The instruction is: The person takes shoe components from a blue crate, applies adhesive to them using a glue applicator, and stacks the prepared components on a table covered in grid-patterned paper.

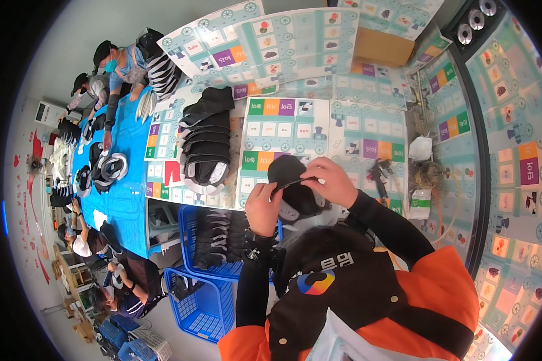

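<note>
A black cap (286, 171) with a grey-white lining is held in front of me over the table's near edge. My left hand (263, 207) pinches the left edge of its brim, fingers closed. On the other side my right hand (333, 182) grips the brim's right edge between thumb and fingers. The cap's crown hangs below the brim, its pale lining partly showing. Just left of my hands, a nested stack of black caps (206, 139) lies along the patterned tabletop (286, 133).
A dark hand tool (379, 180) lies to the right, near a white-and-green packet (420, 203). A blue basket (190, 256) of black caps and another blue basket (208, 319) stand below left. Several co-workers sit around a blue-covered table (123, 174) with caps.
</note>
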